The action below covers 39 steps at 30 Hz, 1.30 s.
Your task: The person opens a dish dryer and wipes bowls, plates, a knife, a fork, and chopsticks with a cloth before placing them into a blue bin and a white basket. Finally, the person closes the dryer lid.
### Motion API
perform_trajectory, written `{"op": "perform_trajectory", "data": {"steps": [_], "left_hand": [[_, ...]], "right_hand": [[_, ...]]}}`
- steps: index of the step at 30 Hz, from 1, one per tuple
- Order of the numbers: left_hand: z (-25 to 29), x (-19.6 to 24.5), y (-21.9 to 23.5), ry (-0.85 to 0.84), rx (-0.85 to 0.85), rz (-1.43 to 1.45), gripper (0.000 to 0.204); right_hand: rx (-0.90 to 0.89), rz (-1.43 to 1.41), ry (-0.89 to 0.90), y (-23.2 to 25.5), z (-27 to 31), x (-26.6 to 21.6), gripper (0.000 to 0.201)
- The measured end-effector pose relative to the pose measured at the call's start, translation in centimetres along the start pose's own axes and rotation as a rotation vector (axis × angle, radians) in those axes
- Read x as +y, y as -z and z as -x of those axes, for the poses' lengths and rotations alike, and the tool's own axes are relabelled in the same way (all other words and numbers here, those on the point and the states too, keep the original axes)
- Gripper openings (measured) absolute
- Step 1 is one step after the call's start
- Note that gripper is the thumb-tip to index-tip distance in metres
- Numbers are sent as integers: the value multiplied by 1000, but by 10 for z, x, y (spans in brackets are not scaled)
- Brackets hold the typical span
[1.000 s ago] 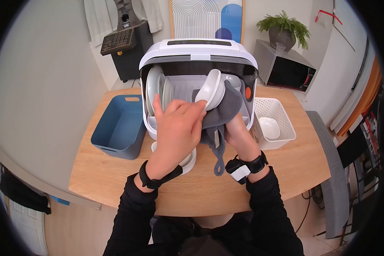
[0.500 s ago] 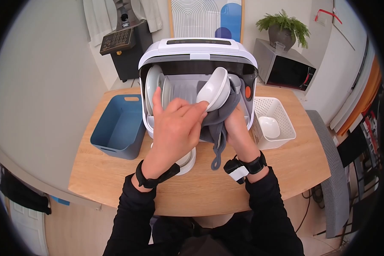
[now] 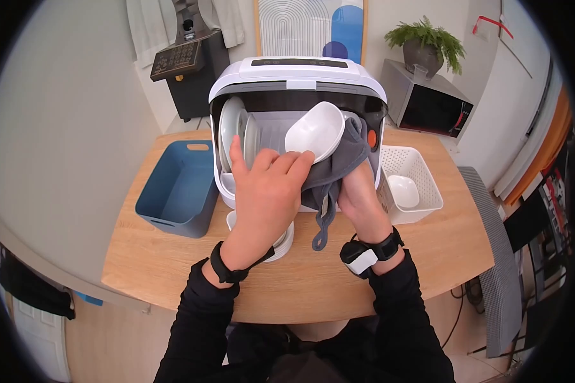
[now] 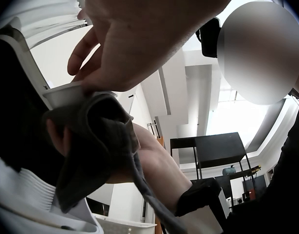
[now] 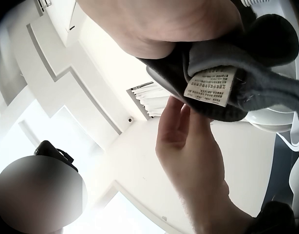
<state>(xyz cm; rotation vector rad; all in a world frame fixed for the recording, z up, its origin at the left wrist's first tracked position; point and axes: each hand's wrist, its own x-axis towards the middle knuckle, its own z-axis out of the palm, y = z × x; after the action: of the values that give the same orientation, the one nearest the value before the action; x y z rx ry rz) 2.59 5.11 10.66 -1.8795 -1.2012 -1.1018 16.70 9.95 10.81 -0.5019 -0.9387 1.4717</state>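
A white bowl [image 3: 315,132] is held tilted in front of the open white cabinet [image 3: 296,71], its inside facing up and toward me. My left hand [image 3: 266,195] pinches the bowl's near rim between thumb and fingers, index finger pointing up. Under and to the right of the bowl, my right hand [image 3: 363,195] holds it through a grey cloth [image 3: 338,167], whose loop hangs down. The left wrist view shows the cloth [image 4: 91,146] wrapped over the right fingers, against the bowl [image 4: 66,95]. A label on the cloth [image 5: 257,83] shows in the right wrist view.
Plates [image 3: 232,131] stand upright at the cabinet's left. A blue bin [image 3: 179,185] is left of it; a white perforated basket [image 3: 428,185] with a small white bowl [image 3: 404,191] is right. Stacked white dishes [image 3: 281,249] sit partly under my left hand. A microwave [image 3: 428,102] stands behind right.
The bowl has turned from showing its outer side to showing its inside. The hanging loop of the cloth has shifted slightly left and up. Both hands stay in nearly the same place.
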Motion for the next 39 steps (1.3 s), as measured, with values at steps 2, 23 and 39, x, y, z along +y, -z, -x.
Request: {"op": "perform_trajectory", "data": {"steps": [2,23,39], "left_hand": [[-1,0,5,-18,-12,-19,30],[-11,-10,22,216,-115,258,39],[-6,-10,23,136,-180,38,29]], "right_hand": [[-22,22,40,8,-4,3,41],[4,495,186,32,-22,-24,31],[-104,1102,638,15,-6,-20,25]]}}
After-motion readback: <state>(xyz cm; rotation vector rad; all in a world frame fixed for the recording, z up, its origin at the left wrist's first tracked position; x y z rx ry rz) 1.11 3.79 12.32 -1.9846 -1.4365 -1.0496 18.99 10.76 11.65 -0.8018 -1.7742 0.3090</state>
